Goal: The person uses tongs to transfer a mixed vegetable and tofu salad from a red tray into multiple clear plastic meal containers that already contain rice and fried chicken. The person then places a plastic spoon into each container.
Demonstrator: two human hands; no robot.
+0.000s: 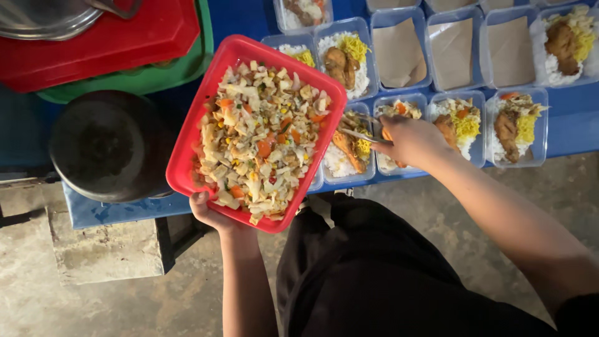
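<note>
My left hand (209, 213) grips the near edge of a red rectangular tray (187, 140) heaped with chopped mixed vegetables, and holds it up above the blue table. My right hand (409, 140) holds metal tongs (360, 133) whose tips reach over a clear meal box (347, 153) with rice, a fried piece and yellow shreds. Other filled boxes lie beside it, one (462, 125) just right of my hand.
Further clear boxes (399, 53) lined with brown paper stand at the back of the blue table (571, 125). A dark round pot lid (109, 146) sits at the left, with red and green trays (118, 43) and a metal bowl behind it. Concrete floor below.
</note>
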